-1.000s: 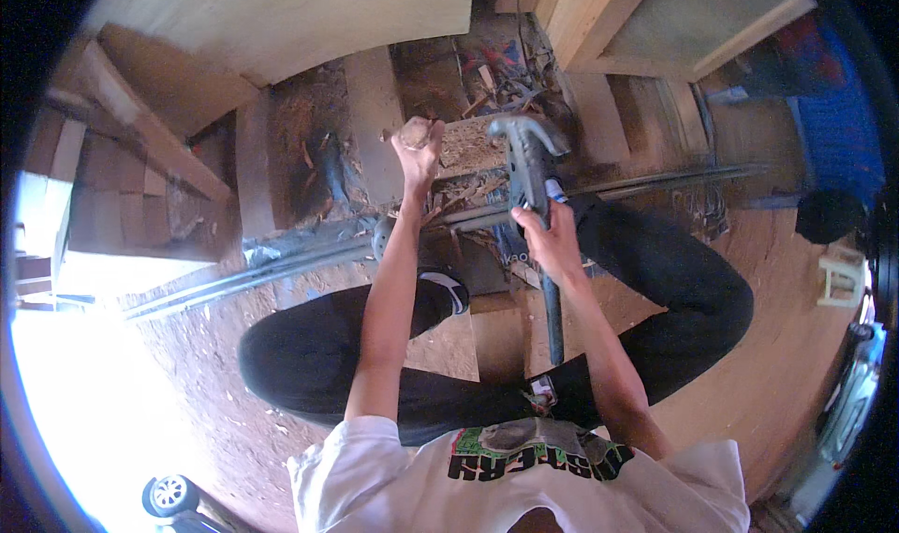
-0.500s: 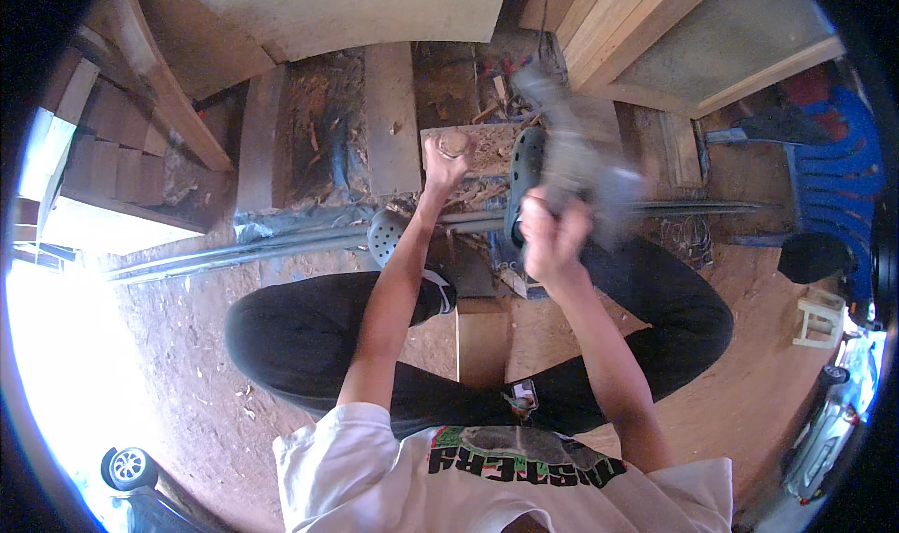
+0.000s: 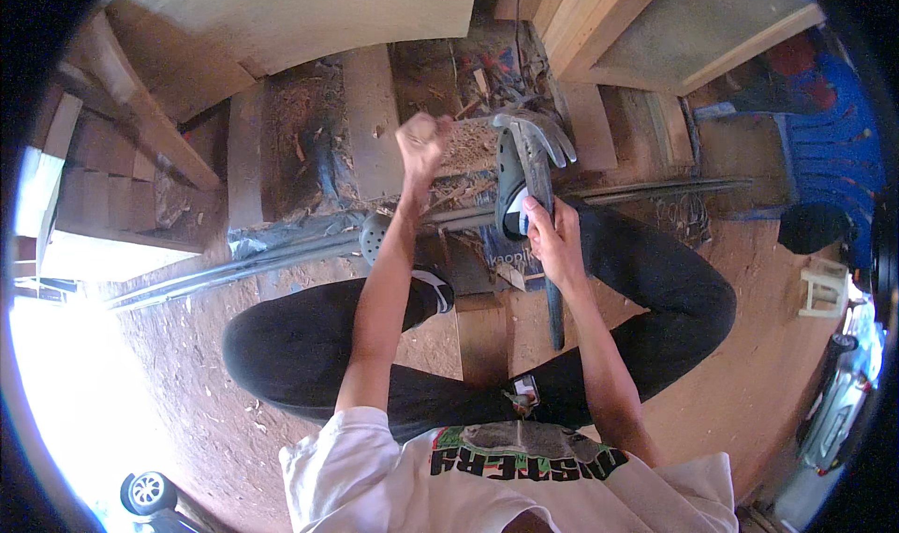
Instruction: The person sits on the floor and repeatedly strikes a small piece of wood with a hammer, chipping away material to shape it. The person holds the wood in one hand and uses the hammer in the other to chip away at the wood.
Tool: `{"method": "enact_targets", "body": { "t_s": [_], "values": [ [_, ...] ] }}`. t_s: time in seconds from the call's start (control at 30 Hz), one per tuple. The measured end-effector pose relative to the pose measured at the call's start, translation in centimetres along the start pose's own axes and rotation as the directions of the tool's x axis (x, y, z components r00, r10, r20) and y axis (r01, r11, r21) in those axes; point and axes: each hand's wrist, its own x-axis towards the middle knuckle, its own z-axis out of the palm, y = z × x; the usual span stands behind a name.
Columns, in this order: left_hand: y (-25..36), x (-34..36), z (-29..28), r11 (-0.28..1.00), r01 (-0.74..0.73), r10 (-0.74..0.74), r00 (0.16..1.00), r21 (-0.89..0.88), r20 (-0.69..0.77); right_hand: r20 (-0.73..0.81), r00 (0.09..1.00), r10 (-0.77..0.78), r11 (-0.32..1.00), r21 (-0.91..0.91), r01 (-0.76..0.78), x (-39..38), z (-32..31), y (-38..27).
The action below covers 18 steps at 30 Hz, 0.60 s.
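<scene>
Around the hammer (image 3: 535, 163), brown ground (image 3: 201, 374), planks (image 3: 373, 121), grey pipes (image 3: 272, 269), blue chair (image 3: 829, 149).

The hammer (image 3: 534, 158) in the right hand (image 3: 559, 244), a streaking blur half a second ago, now shows sharply, its head partly covering the dark clog (image 3: 506, 163).

Woodworking workshop, dirt floor (image 3: 201, 360), claw hammer (image 3: 536, 163), wood chips (image 3: 465, 161), wooden frame (image 3: 609, 18)
</scene>
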Motion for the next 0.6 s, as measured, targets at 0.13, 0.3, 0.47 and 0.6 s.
{"method": "enact_targets", "body": {
  "t_s": [0.13, 0.3, 0.47, 0.6],
  "values": [
    [-1.5, 3.9, -3.4, 0.954, 0.222, -0.271, 0.925, -0.200, -0.266, -0.024, 0.992, 0.123, 0.990, 0.078, -0.121, 0.4, -0.9, 1.2],
    [-0.1, 4.5, -8.9, 0.960, -0.080, -0.176, 0.573, -0.269, -0.800, -0.055, 0.988, 0.143, 0.989, 0.048, -0.140, 1.0, -1.1, 1.8],
    [4.7, 7.0, -8.2, 0.913, -0.228, -0.065, 0.739, -0.339, -0.671, -0.020, 0.980, 0.197, 0.979, 0.060, -0.196, 1.1, -1.1, 2.2],
    [6.5, 5.7, -3.8, 0.957, -0.180, 0.049, 0.874, -0.229, -0.483, 0.022, 0.976, 0.219, 0.972, 0.083, -0.220, 0.9, -1.0, 2.6]
  ]
}}
